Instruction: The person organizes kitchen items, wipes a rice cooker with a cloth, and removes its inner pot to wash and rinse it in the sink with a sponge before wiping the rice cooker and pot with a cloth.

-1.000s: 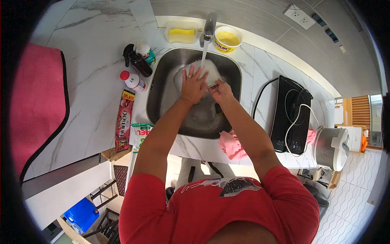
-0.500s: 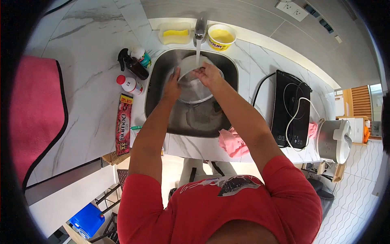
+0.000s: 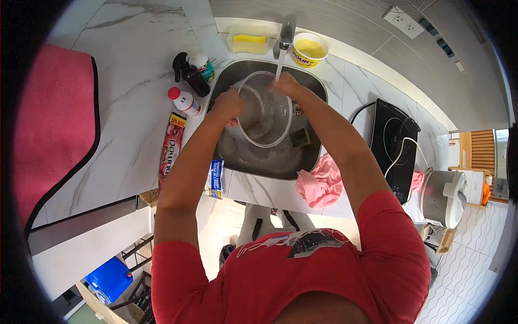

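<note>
Both hands hold a clear round plastic bowl point(image 3: 264, 121) over the sink point(image 3: 232, 154), its wide rim tilted towards me. My left hand point(image 3: 229, 105) is closed on the bowl's left edge. My right hand point(image 3: 287, 86) grips its far right side, just below the running faucet point(image 3: 287, 32). The water stream point(image 3: 280, 65) falls by the right hand's fingers, which are partly hidden. A dark scrub sponge point(image 3: 300, 138) lies in the sink right of the bowl, near the drain point(image 3: 297, 108).
Behind the sink stand a tray with a yellow sponge point(image 3: 250, 43) and a yellow tub point(image 3: 310, 49). Left are a spray bottle point(image 3: 191, 75), a red-capped bottle point(image 3: 184, 101) and a Downy packet point(image 3: 171, 146). Right are a pink cloth point(image 3: 321, 181) and a black cooktop point(image 3: 394, 146).
The bowl has come towards me and tilted so its opening faces me. My hands have moved farther apart on its rim. The sponge in the sink has come into view.
</note>
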A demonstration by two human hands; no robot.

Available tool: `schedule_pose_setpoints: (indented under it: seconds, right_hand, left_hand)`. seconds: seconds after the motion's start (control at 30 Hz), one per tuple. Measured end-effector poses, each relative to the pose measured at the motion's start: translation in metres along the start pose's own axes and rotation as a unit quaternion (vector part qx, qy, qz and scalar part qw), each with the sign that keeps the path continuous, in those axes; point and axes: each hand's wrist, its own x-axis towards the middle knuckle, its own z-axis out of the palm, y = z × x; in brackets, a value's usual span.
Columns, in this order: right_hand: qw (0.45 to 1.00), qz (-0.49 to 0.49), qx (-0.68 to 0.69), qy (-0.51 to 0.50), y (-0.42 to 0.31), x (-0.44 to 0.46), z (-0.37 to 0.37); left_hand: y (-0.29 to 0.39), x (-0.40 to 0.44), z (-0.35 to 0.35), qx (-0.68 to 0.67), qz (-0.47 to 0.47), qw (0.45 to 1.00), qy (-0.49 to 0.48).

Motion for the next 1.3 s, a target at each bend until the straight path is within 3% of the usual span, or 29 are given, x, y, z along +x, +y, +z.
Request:
schedule_pose_setpoints:
  seconds: [0.03,0.07,0.13,0.17,0.2,0.23,0.27,0.3,0.33,0.37,0.47,0.6,0.67,0.73,0.77,0.8,0.83,0.9,0.93,0.97,1.0,1.03,1.1,1.13,1.2,1.23,1.27,1.3]
  right_hand:
    - [0.985,-0.067,-0.150,0.048,0.003,-0.008,0.000]
    - [0.985,-0.068,-0.150,0.049,0.006,-0.015,-0.001]
    - [0.948,-0.116,-0.295,0.003,0.019,-0.030,0.000]
    - [0.948,-0.117,-0.295,0.003,0.028,-0.037,0.005]
    - [0.990,0.014,-0.138,-0.011,0.040,-0.044,0.011]
    - [0.989,0.146,0.026,-0.025,0.049,-0.051,0.013]
    - [0.988,0.147,0.027,-0.024,0.055,-0.055,0.008]
    - [0.970,0.168,0.131,-0.115,0.060,-0.058,0.001]
    - [0.933,0.185,0.233,-0.203,0.060,-0.061,-0.004]
    - [0.920,0.180,0.252,-0.242,0.060,-0.062,-0.013]
    - [0.970,0.123,0.070,-0.196,0.030,-0.063,-0.047]
    - [0.984,0.063,-0.121,-0.113,-0.039,-0.077,-0.072]
    - [0.983,0.054,-0.143,-0.096,-0.055,-0.084,-0.066]
    - [0.946,-0.178,-0.271,0.012,-0.054,-0.095,-0.058]
    - [0.946,-0.173,-0.272,0.011,-0.051,-0.100,-0.057]
    - [0.950,-0.175,-0.259,0.024,-0.048,-0.104,-0.057]
    - [0.952,-0.179,-0.245,0.038,-0.045,-0.106,-0.059]
    - [0.957,-0.166,-0.236,0.040,-0.026,-0.102,-0.070]
    - [0.961,-0.155,-0.226,0.043,-0.014,-0.099,-0.077]
    - [0.961,-0.156,-0.224,0.045,-0.002,-0.098,-0.084]
    - [0.977,-0.156,-0.127,0.064,0.011,-0.097,-0.091]
    - [0.984,-0.156,-0.027,0.082,0.023,-0.097,-0.093]
    - [0.984,-0.141,0.058,0.086,0.048,-0.096,-0.089]
    - [0.978,-0.126,0.140,0.087,0.058,-0.090,-0.082]
    - [0.973,-0.119,0.185,0.069,0.069,-0.075,-0.054]
    - [0.967,-0.105,0.227,0.049,0.067,-0.073,-0.044]
    - [0.989,-0.074,0.043,0.120,0.069,-0.078,-0.035]
    - [0.989,-0.078,0.047,0.120,0.059,-0.078,-0.025]
  left_hand:
    - [0.002,-0.001,-0.002,0.020,-0.016,1.000,-0.005]
    - [-0.001,0.000,-0.002,0.020,-0.016,1.000,-0.004]
    - [-0.022,0.008,0.001,0.254,0.196,0.943,0.088]
    - [-0.045,0.029,0.006,0.254,0.196,0.943,0.089]
    - [-0.074,0.062,0.015,0.211,0.168,0.963,-0.011]
    - [-0.090,0.079,0.018,0.165,0.140,0.970,-0.113]
    - [-0.096,0.074,0.017,0.166,0.140,0.969,-0.114]
    - [-0.102,0.061,0.018,-0.038,0.047,0.987,-0.151]
    - [-0.104,0.051,0.019,-0.240,-0.049,0.953,-0.180]
    - [-0.101,0.046,0.022,-0.239,-0.049,0.953,-0.182]
    - [-0.111,0.056,0.052,-0.291,-0.278,0.891,-0.207]
    - [-0.091,0.042,0.103,-0.248,-0.195,0.925,-0.213]
    - [-0.094,0.067,0.150,-0.317,-0.230,0.914,-0.106]
    - [-0.082,0.099,0.174,-0.374,-0.214,0.896,-0.103]
    - [-0.079,0.118,0.187,-0.429,-0.206,0.875,-0.093]
    - [-0.089,0.159,0.203,-0.263,-0.160,0.950,-0.046]
    - [-0.097,0.192,0.213,-0.088,-0.106,0.991,0.005]
    - [-0.021,0.140,0.136,-0.008,0.008,1.000,-0.020]
    - [-0.019,0.141,0.128,-0.005,0.009,1.000,-0.021]
    - [-0.022,0.146,0.115,0.062,0.122,0.990,-0.030]
    - [-0.026,0.148,0.103,0.127,0.231,0.964,-0.038]
    - [-0.029,0.138,0.087,0.129,0.228,0.964,-0.036]
    - [-0.035,0.111,0.058,-0.159,0.161,0.964,-0.137]
    - [-0.035,0.099,0.050,-0.156,0.159,0.966,-0.131]
    - [-0.036,0.081,0.046,-0.401,0.082,0.904,-0.122]
    - [-0.038,0.075,0.046,-0.399,0.076,0.906,-0.117]
    - [-0.039,0.071,0.045,-0.363,0.072,0.926,-0.072]
    - [-0.038,0.069,0.044,-0.325,0.069,0.943,-0.027]
